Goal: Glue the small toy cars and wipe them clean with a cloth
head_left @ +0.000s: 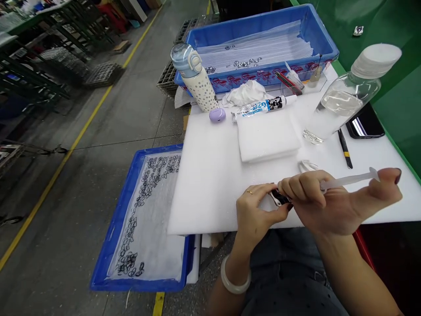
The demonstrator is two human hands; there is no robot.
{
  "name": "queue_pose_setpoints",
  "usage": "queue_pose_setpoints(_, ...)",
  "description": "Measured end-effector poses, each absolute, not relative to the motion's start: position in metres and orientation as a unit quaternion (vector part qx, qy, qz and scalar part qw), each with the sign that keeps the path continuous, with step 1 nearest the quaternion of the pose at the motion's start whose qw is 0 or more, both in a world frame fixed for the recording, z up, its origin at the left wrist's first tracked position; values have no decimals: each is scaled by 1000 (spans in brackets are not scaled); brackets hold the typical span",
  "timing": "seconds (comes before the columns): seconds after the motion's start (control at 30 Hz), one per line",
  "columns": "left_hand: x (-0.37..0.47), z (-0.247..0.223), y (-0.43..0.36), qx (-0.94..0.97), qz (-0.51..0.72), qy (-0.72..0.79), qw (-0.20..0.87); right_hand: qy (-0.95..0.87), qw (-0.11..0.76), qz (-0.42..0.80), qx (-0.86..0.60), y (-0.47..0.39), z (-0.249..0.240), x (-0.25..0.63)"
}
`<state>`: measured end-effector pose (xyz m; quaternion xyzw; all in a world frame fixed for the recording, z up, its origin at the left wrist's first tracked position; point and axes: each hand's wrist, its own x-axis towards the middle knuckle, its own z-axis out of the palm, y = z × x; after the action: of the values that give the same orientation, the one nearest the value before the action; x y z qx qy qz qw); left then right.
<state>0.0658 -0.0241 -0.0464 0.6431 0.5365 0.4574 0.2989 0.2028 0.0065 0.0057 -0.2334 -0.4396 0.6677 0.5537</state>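
Near the front edge of the white foam-topped table [210, 188], my left hand [251, 215] pinches a small black-and-silver piece [279, 198]; its exact kind is hard to make out. My right hand [329, 206] is wrapped round a translucent plastic syringe [351, 179], the thumb at the plunger end. The syringe's tip is hidden by my fingers close to the small piece. Just behind my hands lies a white loop-shaped item [307, 166]. A white foam block [268, 136] is beyond them, with a glue tube [263, 106] along its far edge.
A polka-dot bottle [199, 83] and a lilac case [217, 115] stand at the back left. On the right are a clear water bottle [345, 101], tweezers [345, 149] and a phone [366, 123]. Blue trays [113, 232] with black rings and a blue bin [256, 26] flank the table.
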Motion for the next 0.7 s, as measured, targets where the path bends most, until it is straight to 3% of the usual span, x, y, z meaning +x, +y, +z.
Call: queue_pose_setpoints(0.7,65,-47,-26,639,433,556,310,-436,576,636,-270,1,11,202)
